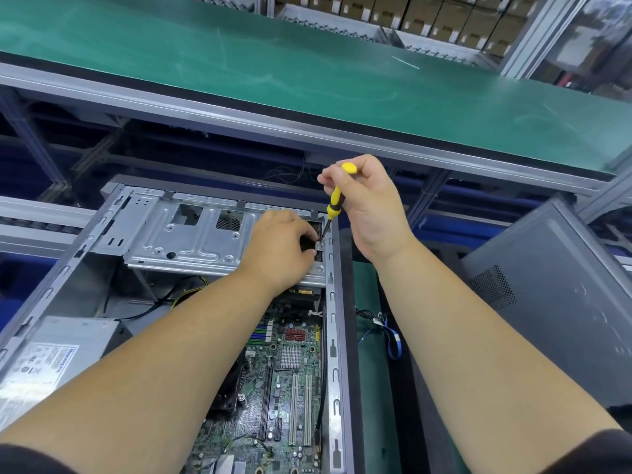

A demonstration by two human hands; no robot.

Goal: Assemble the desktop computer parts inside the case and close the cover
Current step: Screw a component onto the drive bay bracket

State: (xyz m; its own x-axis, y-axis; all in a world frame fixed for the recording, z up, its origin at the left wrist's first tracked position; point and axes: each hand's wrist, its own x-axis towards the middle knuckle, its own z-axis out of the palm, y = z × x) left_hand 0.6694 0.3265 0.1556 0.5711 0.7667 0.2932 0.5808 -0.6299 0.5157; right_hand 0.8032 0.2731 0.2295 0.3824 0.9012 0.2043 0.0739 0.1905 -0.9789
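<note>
The open case (333, 302) and its drive cage (178, 234) look like bare, dull-grey sheet metal. The screwdriver (334, 203) has a glossy yellow-and-black plastic handle. The green bench mat (239, 63) is matt and scuffed, and the side panel (561, 302) looks like smooth grey-painted metal.

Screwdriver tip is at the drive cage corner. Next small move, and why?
Probably twist the screwdriver to drive the screw home: the right hand grips its handle, the tip sits at the drive cage corner, and the left hand steadies that spot.

Green conveyor belt (273, 63), cardboard boxes (444, 15)
</note>
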